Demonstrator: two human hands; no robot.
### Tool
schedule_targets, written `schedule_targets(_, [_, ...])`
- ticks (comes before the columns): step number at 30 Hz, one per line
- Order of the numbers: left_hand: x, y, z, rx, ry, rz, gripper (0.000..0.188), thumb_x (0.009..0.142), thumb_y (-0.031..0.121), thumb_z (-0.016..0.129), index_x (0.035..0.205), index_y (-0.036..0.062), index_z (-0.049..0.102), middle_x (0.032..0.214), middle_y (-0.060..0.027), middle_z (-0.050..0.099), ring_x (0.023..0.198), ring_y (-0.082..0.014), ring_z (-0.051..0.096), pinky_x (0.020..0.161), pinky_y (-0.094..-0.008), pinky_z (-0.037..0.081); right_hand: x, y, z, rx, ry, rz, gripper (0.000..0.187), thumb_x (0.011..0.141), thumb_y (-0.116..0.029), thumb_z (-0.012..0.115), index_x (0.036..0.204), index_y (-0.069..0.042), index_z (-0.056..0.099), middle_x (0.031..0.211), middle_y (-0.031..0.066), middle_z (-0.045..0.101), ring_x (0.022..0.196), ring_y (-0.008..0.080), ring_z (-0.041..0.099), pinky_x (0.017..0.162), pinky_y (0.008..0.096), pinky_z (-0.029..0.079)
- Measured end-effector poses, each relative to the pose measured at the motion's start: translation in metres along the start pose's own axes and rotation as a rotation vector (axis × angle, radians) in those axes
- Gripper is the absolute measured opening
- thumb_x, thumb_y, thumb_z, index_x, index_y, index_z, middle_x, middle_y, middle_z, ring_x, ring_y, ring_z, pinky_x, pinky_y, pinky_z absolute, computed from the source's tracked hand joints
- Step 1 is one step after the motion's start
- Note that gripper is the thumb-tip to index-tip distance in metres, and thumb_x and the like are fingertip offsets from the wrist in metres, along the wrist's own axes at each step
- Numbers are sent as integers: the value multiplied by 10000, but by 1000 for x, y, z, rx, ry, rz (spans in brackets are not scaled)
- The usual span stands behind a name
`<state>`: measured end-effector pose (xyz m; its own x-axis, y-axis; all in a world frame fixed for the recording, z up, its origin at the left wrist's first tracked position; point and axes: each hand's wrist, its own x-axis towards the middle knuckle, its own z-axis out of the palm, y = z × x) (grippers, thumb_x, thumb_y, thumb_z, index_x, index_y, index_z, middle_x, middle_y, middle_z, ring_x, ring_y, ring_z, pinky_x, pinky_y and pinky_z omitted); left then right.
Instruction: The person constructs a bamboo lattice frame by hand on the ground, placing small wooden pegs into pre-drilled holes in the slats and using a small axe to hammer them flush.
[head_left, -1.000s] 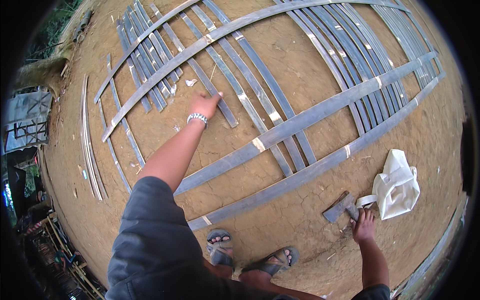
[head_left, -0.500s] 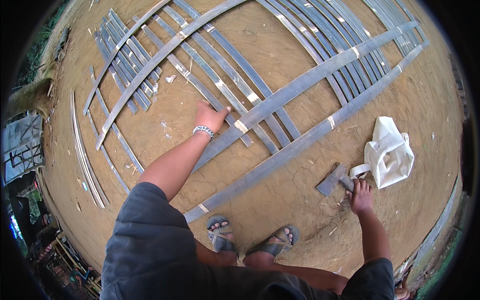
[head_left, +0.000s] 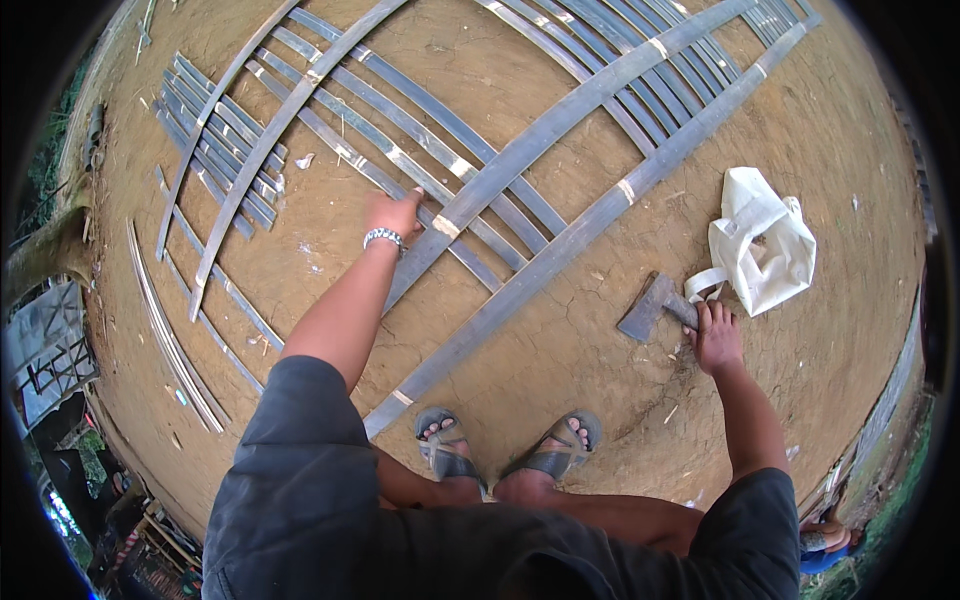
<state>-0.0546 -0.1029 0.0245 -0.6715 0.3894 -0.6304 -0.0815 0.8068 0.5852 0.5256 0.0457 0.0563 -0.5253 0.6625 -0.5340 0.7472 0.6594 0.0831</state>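
My left hand (head_left: 395,214) is closed round a dark bamboo slat (head_left: 345,150), its thumb on top, just beside a long crossing bamboo strip (head_left: 550,140). That slat passes under the long strip, and its near end meets a second long strip (head_left: 520,283) closer to me. Several similar slats lie parallel to it across the strips. In my right hand (head_left: 718,338) is the handle of a hatchet (head_left: 643,308), whose metal head points left, low over or on the ground. Beside the hatchet lies a white cloth bag (head_left: 765,245), its strap touching the handle's area.
A bundle of thin strips (head_left: 175,330) lies on the dirt ground at the left. Two curved crossing strips (head_left: 285,110) lie over more slats farther off. My sandalled feet (head_left: 450,445) stand behind the near strip. Part of another person (head_left: 825,540) shows at lower right.
My left hand has slid the slat toward the near long strip, so its end now reaches it. My right hand keeps hold of the hatchet. The whole view has shifted.
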Motion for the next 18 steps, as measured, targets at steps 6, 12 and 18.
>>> schedule_targets(6, [-3,-9,29,301,167,55,573,819,280,708,1113,-194,576,994,-328,707,882,-390,737,788,-421,582,-2,1,2,-20,9,-5,583,953,-411,620,1419,-111,441,1376,151,497,1276,351,476,1061,492,380])
schedule_targets(12, [14,-28,29,333,183,87,553,812,357,695,1003,-162,668,957,-311,720,905,-390,728,842,-414,554,-2,-2,-2,-29,-16,10,576,968,-423,600,1428,-122,428,1382,141,479,1286,341,465,1066,486,380])
schedule_targets(18, [18,-6,22,349,12,-22,518,786,378,624,917,-111,733,1037,-328,705,1025,-458,690,938,-447,525,-2,-1,0,-49,-37,23,573,972,-428,595,1431,-131,424,1383,129,479,1291,330,461,1069,482,381])
